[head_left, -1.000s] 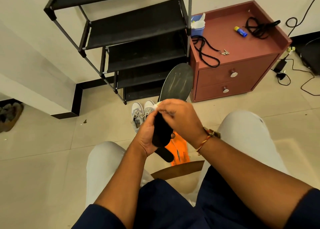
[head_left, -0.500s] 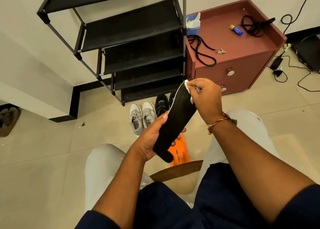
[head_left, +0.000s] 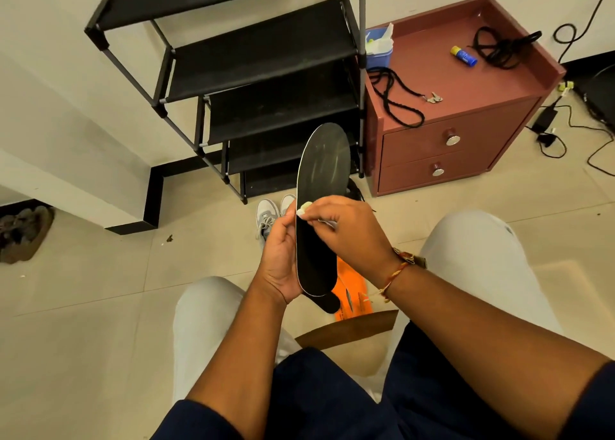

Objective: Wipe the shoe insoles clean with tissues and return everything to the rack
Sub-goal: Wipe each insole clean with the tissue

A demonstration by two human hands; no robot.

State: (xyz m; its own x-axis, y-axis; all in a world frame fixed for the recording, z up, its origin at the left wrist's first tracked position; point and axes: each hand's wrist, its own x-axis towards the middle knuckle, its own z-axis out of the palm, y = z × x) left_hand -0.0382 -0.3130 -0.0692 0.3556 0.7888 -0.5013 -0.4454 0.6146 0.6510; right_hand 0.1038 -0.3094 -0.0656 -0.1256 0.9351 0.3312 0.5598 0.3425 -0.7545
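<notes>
Wiping underway: my left hand (head_left: 279,259) grips the long black insole (head_left: 324,160), my right hand (head_left: 346,233) pinches a crumpled white tissue (head_left: 304,206) against it; returning everything to the far black metal rack (head_left: 266,53) remains.

The left grip (head_left: 279,263) holds a black insole (head_left: 324,160) upright by its heel end, while the right grip (head_left: 346,230) pinches a small white tissue (head_left: 304,206) against its middle. Below them an orange insole (head_left: 352,294) lies on the floor (head_left: 100,273), and grey shoes (head_left: 268,213) stand at the foot of the black rack (head_left: 266,53), which is just beside a red cabinet (head_left: 466,133).
</notes>
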